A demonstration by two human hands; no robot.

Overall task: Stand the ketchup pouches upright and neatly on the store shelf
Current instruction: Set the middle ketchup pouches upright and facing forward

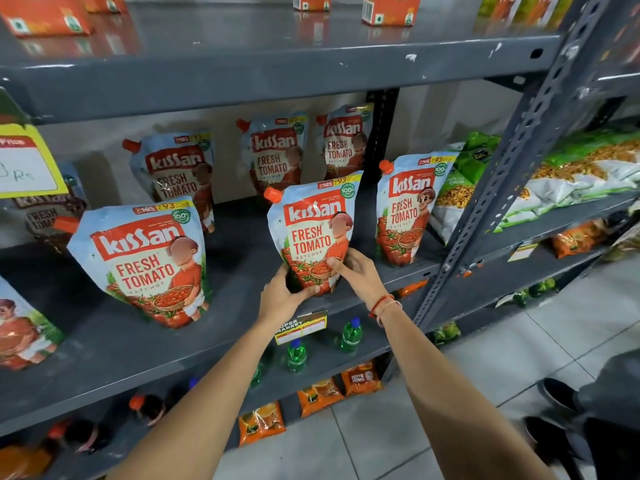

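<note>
Now both hands, left hand (pixel 282 292) and right hand (pixel 356 271), pinch the base of the middle Kissan ketchup pouch (pixel 311 233) (spout up, long axis near vertical) at the shelf (pixel 225 299) front edge.

Red-and-blue ketchup pouch (pixel 313 233) upright near shelf (pixel 221 306) front edge, orange spout top-left, similar pouches (pixel 145 261) standing around

Pouches (pixel 313 233) upright on shelf (pixel 114 344), two rows.

Bare forearms, sleeveless; red thread bracelet (pixel 382 304) on right wrist.
</note>
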